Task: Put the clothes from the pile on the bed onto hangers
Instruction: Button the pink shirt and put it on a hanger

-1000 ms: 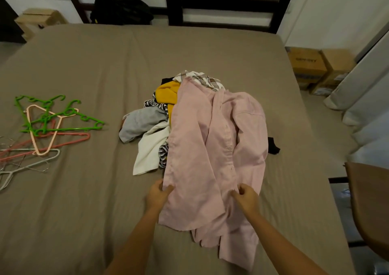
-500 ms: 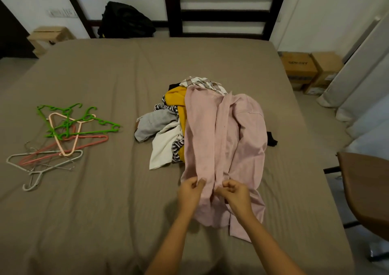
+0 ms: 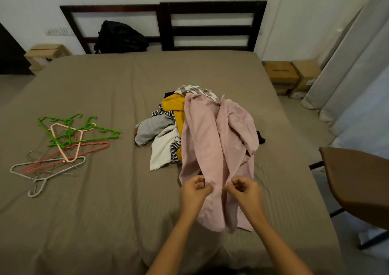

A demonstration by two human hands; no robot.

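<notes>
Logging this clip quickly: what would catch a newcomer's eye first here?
The left hand and right hand pinch a pink shirt draped over the pile mid-bed. Left of it, a tangle of hangers, some bright green, lies on the brown bed.

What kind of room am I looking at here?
Most likely a home bedroom: a wide bed with a dark slatted headboard, a pile of clothes and loose hangers lying on it, and long curtains at the side.
</notes>
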